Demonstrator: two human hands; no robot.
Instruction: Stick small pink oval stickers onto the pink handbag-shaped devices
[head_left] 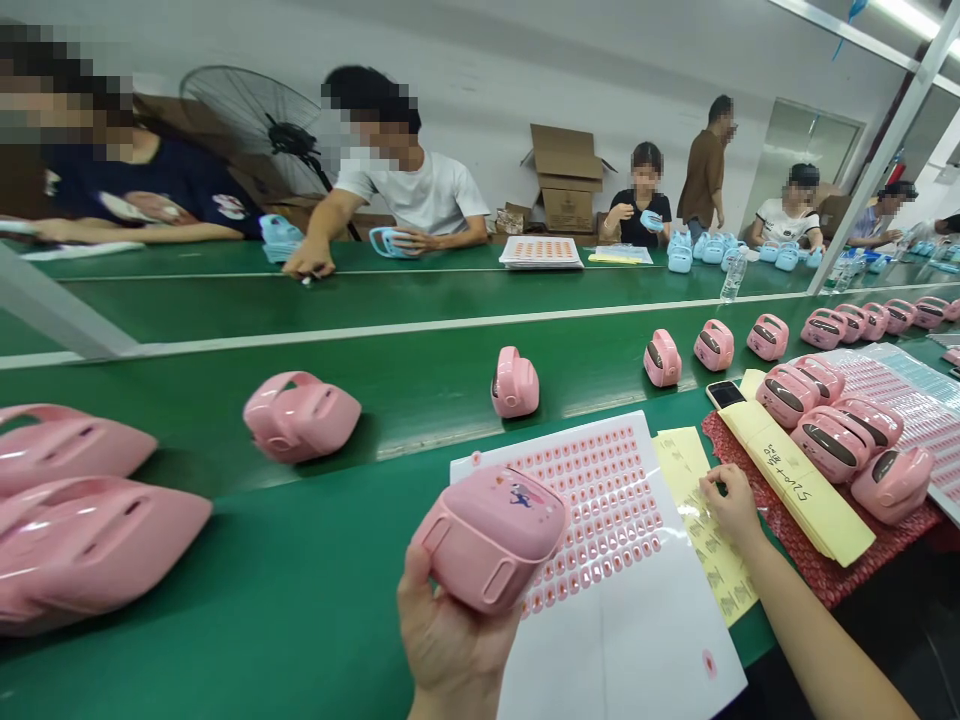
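Note:
My left hand [457, 640] is closed round a rounded pink plastic case [487, 545], tilted, with a small cartoon print on its upper face. Beneath and behind it lies a white sticker sheet [622, 620] with rows of small pink-red oval stickers. My right hand [731, 505] rests over a yellow label sheet [694, 460] beside it, thumb and forefinger pinched together. What sits between those fingertips is too small to make out. A folded yellow paper pad [802, 480] with handwriting lies right of that hand, on red bubble wrap [724, 435].
Pink handled cases stand on the green belt [420, 400], including one nearby [300, 415] and larger-looking ones at left [90, 550]. More pink cases [836, 440] cluster at right, near a phone [725, 395]. Across the belt, several people handle light-blue cases [679, 250]. A metal post [60, 300] rises at left.

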